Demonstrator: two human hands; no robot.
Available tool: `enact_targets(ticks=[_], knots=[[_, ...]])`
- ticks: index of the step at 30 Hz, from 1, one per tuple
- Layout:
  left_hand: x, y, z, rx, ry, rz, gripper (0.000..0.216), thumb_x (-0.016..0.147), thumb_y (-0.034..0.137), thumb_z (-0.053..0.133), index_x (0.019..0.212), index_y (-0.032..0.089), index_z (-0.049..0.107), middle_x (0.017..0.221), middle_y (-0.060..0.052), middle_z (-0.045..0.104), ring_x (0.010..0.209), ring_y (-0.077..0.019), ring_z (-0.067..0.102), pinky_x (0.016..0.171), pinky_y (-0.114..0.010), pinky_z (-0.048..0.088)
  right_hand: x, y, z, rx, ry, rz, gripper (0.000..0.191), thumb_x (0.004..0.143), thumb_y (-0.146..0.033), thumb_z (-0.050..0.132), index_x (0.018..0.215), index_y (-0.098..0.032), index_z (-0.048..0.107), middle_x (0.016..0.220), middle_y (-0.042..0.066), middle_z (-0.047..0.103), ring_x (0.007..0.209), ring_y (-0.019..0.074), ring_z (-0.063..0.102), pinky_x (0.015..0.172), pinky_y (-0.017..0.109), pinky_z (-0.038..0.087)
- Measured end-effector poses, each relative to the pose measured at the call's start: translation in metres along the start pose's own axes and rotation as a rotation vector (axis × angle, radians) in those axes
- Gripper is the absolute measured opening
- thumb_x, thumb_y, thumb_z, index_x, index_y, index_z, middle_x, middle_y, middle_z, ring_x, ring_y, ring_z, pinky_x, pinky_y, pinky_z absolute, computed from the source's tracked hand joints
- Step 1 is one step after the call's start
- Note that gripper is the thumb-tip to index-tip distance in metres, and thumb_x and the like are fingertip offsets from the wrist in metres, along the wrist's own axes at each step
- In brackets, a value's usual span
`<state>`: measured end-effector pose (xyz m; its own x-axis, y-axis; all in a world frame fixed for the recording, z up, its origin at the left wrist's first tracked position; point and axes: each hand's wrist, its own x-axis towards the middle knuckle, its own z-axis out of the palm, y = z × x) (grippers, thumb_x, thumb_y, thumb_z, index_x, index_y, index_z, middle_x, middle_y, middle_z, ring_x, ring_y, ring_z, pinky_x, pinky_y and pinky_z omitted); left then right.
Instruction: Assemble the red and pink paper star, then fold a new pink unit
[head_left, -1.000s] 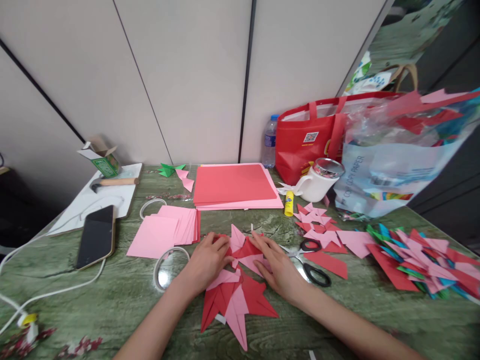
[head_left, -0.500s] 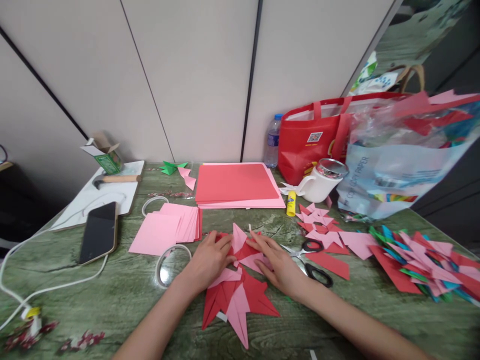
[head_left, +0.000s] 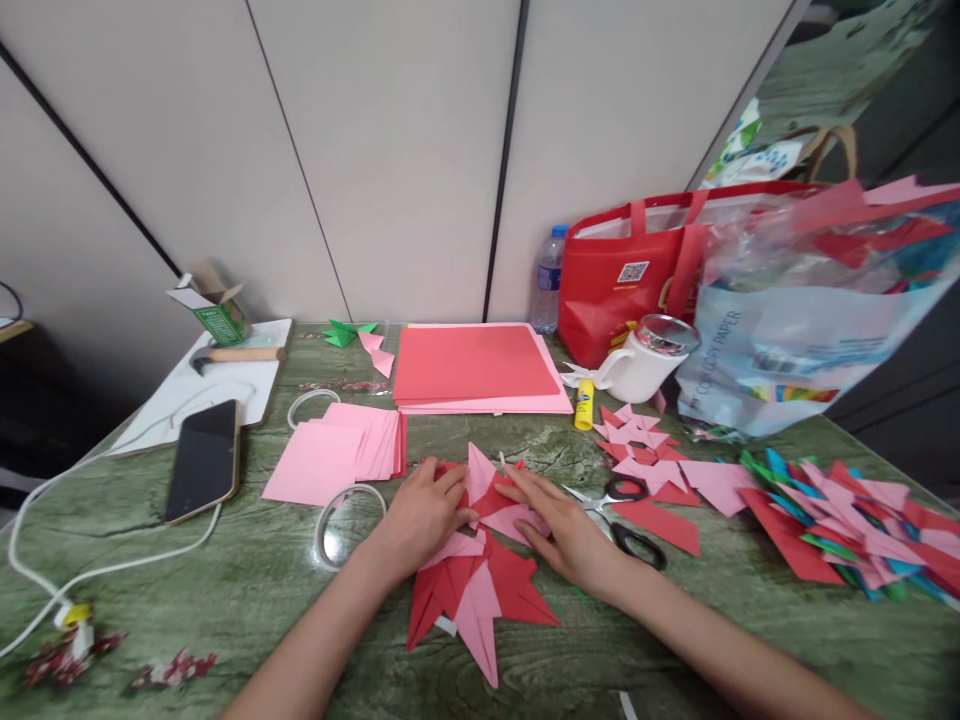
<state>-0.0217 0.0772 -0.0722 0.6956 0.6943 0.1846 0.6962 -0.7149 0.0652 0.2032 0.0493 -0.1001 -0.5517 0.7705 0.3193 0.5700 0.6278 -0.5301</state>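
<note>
A star-shaped piece of folded red and pink paper (head_left: 480,590) lies on the green table (head_left: 225,590) in front of me. My left hand (head_left: 420,518) rests on its upper left part, fingers curled and pressing the paper near a pink point. My right hand (head_left: 559,528) lies flat on its upper right part, fingers stretched out toward the left hand. Both hands touch the paper at the table, neither lifts it.
Black-handled scissors (head_left: 626,520) lie just right of my right hand. A pink square stack (head_left: 337,452), red sheets (head_left: 476,370), a glue stick (head_left: 583,404), white mug (head_left: 641,362), phone (head_left: 202,460), tape rings (head_left: 341,515), folded paper piles (head_left: 840,520) and bags (head_left: 795,320) surround the work.
The hands stay on the folded paper with only slight finger shifts. The view has drifted a little, so everything sits slightly right of before.
</note>
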Motion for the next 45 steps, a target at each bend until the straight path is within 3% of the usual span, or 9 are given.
enact_targets(ticks=[7, 13, 20, 30, 35, 45], knots=[[0.001, -0.002, -0.003, 0.024, -0.034, 0.051, 0.017, 0.089, 0.021, 0.048, 0.089, 0.016, 0.065, 0.116, -0.007, 0.061, 0.091, -0.0212, 0.052, 0.08, -0.038, 0.041, -0.005, 0.0, 0.007, -0.014, 0.02, 0.036, 0.068, 0.089, -0.016, 0.043, 0.146, -0.023, 0.007, 0.131, 0.008, 0.052, 0.131, 0.0204, 0.034, 0.102, 0.045, 0.04], [0.001, -0.002, -0.004, -0.006, -0.011, 0.038, 0.02, 0.091, 0.017, 0.044, 0.094, 0.015, 0.064, 0.114, -0.008, 0.062, 0.091, -0.0213, 0.053, 0.081, -0.039, 0.041, -0.009, 0.0, 0.008, -0.021, 0.014, 0.041, 0.069, 0.088, -0.018, 0.046, 0.145, -0.024, 0.008, 0.133, 0.008, 0.05, 0.13, 0.021, 0.035, 0.102, 0.045, 0.04], [0.002, 0.0, -0.001, -0.053, 0.01, -0.027, 0.021, 0.085, 0.031, 0.056, 0.1, 0.016, 0.062, 0.114, -0.007, 0.063, 0.093, -0.0232, 0.051, 0.079, -0.039, 0.043, -0.006, -0.002, 0.006, 0.007, -0.002, 0.079, 0.07, 0.088, -0.019, 0.046, 0.146, -0.024, 0.005, 0.13, 0.009, 0.053, 0.13, 0.0223, 0.035, 0.101, 0.047, 0.04], [0.002, 0.003, -0.005, -0.016, -0.029, -0.034, 0.036, 0.083, 0.029, 0.059, 0.116, 0.016, 0.053, 0.117, -0.007, 0.061, 0.096, -0.0245, 0.05, 0.08, -0.038, 0.042, -0.004, -0.004, 0.008, 0.033, 0.01, 0.079, 0.071, 0.088, -0.016, 0.044, 0.145, -0.024, 0.004, 0.129, 0.006, 0.053, 0.129, 0.0213, 0.035, 0.103, 0.046, 0.038], [0.004, 0.003, -0.006, 0.014, -0.083, 0.0, 0.022, 0.087, 0.029, 0.053, 0.105, 0.018, 0.059, 0.113, -0.007, 0.061, 0.096, -0.0231, 0.051, 0.081, -0.038, 0.04, -0.004, -0.007, 0.009, 0.028, 0.027, 0.079, 0.07, 0.088, -0.016, 0.043, 0.145, -0.023, 0.005, 0.13, 0.007, 0.052, 0.128, 0.0222, 0.035, 0.101, 0.045, 0.04], [0.005, 0.006, -0.009, 0.019, -0.125, -0.011, 0.021, 0.091, 0.029, 0.045, 0.102, 0.018, 0.059, 0.114, -0.008, 0.058, 0.098, -0.0223, 0.051, 0.083, -0.038, 0.039, -0.006, -0.005, 0.014, 0.0, 0.02, 0.102, 0.069, 0.088, -0.017, 0.042, 0.146, -0.023, 0.004, 0.133, 0.007, 0.049, 0.131, 0.0236, 0.031, 0.102, 0.046, 0.039]])
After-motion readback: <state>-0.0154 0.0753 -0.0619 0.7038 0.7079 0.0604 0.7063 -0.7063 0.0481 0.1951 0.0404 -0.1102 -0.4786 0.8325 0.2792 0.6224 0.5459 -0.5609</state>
